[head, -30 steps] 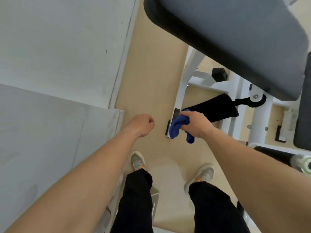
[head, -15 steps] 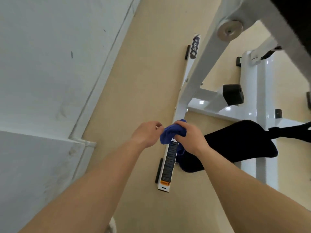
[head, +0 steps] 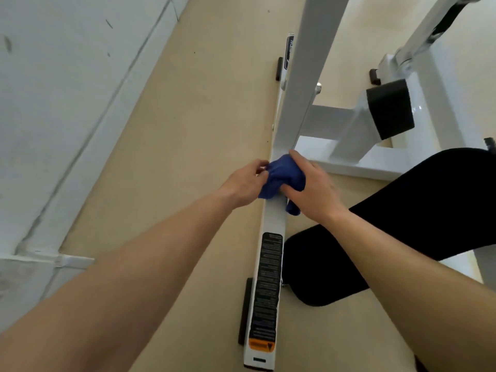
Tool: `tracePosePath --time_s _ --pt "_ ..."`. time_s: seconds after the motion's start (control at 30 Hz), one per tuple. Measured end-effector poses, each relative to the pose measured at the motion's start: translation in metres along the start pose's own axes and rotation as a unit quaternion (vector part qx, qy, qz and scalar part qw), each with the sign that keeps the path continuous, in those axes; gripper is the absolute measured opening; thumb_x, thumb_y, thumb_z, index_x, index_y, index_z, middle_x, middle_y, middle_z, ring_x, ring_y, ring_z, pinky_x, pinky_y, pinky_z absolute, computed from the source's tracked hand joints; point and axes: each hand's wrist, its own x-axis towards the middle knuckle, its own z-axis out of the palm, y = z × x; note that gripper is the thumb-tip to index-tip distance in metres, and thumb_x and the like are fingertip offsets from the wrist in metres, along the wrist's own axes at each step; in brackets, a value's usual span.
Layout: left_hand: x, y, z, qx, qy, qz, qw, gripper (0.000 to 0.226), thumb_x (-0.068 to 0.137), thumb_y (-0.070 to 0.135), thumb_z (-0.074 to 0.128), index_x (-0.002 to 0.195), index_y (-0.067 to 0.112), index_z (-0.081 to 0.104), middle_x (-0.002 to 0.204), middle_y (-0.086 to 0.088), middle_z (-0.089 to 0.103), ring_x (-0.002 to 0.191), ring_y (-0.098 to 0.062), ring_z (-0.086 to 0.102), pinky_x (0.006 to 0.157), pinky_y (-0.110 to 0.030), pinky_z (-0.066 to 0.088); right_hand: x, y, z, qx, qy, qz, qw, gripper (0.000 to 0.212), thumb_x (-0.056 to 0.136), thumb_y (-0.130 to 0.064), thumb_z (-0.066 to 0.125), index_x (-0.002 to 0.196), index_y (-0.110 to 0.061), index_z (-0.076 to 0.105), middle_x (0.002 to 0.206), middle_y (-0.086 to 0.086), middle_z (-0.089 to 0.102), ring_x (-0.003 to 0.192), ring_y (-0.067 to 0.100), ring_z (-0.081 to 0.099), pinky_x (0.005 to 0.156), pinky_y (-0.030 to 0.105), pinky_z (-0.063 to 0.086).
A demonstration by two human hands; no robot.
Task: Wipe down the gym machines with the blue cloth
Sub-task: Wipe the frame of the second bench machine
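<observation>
- Pale wall point(head: 67, 103) filled the left side and met a beige floor point(head: 188, 130) along a slanting skirting line.
- Left hand point(head: 243, 185) reached in from the lower left, its fingers curled and pinching the left edge of the blue cloth point(head: 281, 174).
- Bunched up, the blue cloth sat on top of the white base rail point(head: 273, 224) of the gym machine point(head: 349, 162), just where an upright post point(head: 303, 76) rose from that rail.
- Nearer the camera, the same rail carried a black warning label point(head: 267, 288) with an orange patch at its near end.
- Right hand point(head: 315, 190) gripped the cloth from the right, with the thumb laid over the top and the fingers curled round the bunch. A tail of cloth hung below the palm.
- Black pad point(head: 429, 210) lay beneath the right forearm, and farther back a black end cap point(head: 390, 108) closed a white tube of the frame.
</observation>
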Motion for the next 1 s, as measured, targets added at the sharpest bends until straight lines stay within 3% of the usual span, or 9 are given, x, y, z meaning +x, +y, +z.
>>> tracePosePath --time_s 0.1,0.2,0.33,0.43,0.57,0.67,0.77,0.9,1.0 --pt "0.017 -0.007 0.01 -0.005 -0.012 0.027 1.0 0.052 0.099 0.022 0.05 0.149 0.019 0.037 0.143 -0.002 0.053 0.125 -0.023 0.053 0.101 -0.03 0.042 0.007 0.013 0.003 0.012 0.025 -0.018 0.999 0.081 0.079 -0.029 0.078 0.145 -0.028 0.033 0.125 -0.001 0.057 0.104 0.019 0.059 0.088 0.033 0.046" --pt "0.02 -0.011 0.008 0.003 -0.009 0.035 0.999 0.053 0.095 0.027 0.06 0.144 0.021 0.042 0.125 0.001 0.06 0.107 -0.018 0.06 0.086 -0.025 0.044 0.008 0.023 0.001 -0.004 0.011 -0.007 1.0 0.082 0.073 -0.037 0.084 0.139 -0.026 0.036 0.113 -0.005 0.057 0.094 0.017 0.059 0.082 0.034 0.048" --pt "0.007 -0.023 0.017 0.034 0.028 0.024 0.999 0.016 0.089 0.03 0.067 0.101 0.026 0.058 0.087 0.007 0.066 0.07 -0.006 0.061 0.055 -0.02 0.042 -0.009 0.037 0.012 0.017 -0.045 0.013 0.999 0.064 0.081 -0.053 0.072 0.134 -0.028 0.048 0.116 -0.005 0.064 0.101 0.015 0.061 0.089 0.033 0.049" --pt "-0.003 -0.034 0.025 0.039 0.056 0.034 0.997 0.008 0.085 0.029 0.064 0.082 0.026 0.058 0.073 0.01 0.062 0.067 -0.009 0.058 0.055 -0.021 0.039 -0.018 0.044 0.028 0.057 -0.035 0.03 0.997 0.045 0.095 -0.046 0.057 0.134 -0.024 0.049 0.116 -0.003 0.064 0.106 0.017 0.061 0.088 0.028 0.044" --pt "0.001 -0.044 0.018 0.062 0.127 -0.012 0.99 0.007 0.086 0.032 0.059 0.088 0.025 0.062 0.081 0.008 0.065 0.08 -0.015 0.062 0.067 -0.028 0.045 -0.013 0.035 0.038 0.091 0.048 0.052 0.993 0.057 0.088 -0.036 0.069 0.136 -0.021 0.041 0.124 -0.003 0.051 0.108 0.013 0.053 0.091 0.028 0.042" --pt "0.006 -0.041 0.023 0.106 0.202 -0.028 0.973 0.027 0.091 0.036 0.057 0.116 0.025 0.056 0.106 0.008 0.064 0.095 -0.016 0.059 0.081 -0.032 0.047 -0.007 0.023 0.04 0.02 0.145 0.082 0.986 0.049 0.088 -0.042 0.064 0.127 -0.02 0.046 0.125 0.001 0.047 0.111 0.018 0.048 0.093 0.034 0.042" --pt "0.001 -0.033 0.047 -0.025 0.176 -0.058 0.982 0.038 0.099 0.037 0.047 0.132 0.018 0.049 0.122 0.0 0.06 0.105 -0.019 0.058 0.092 -0.036 0.048 -0.013 0.023 0.053 0.001 0.099 0.189 0.977 0.039 0.098 -0.046 0.045 0.125 -0.019 0.055 0.124 0.007 0.056 0.112 0.027 0.052 0.089 0.037 0.042" --pt "-0.008 -0.034 0.08 -0.03 0.096 -0.054 0.993 0.027 0.104 0.036 0.036 0.108 0.016 0.055 0.108 -0.007 0.064 0.096 -0.026 0.059 0.08 -0.033 0.043 -0.028 0.032 0.07 0.124 0.018 0.185 0.975 0.035 0.106 -0.04 0.031 0.107 -0.021 0.06 0.096 -0.001 0.065 0.08 0.012 0.057 0.064 0.029 0.039" --pt "0.012 -0.03 0.074 0.03 0.119 -0.027 0.992 0.037 0.107 0.033 0.03 0.112 0.01 0.058 0.111 -0.012 0.064 0.098 -0.029 0.058 0.078 -0.031 0.037 -0.006 0.034 0.067 0.162 0.01 0.165 0.973 0.034 0.106 -0.037 0.033 0.105 -0.02 0.062 0.1 0.003 0.067 0.09 0.02 0.061 0.078 0.034 0.046"
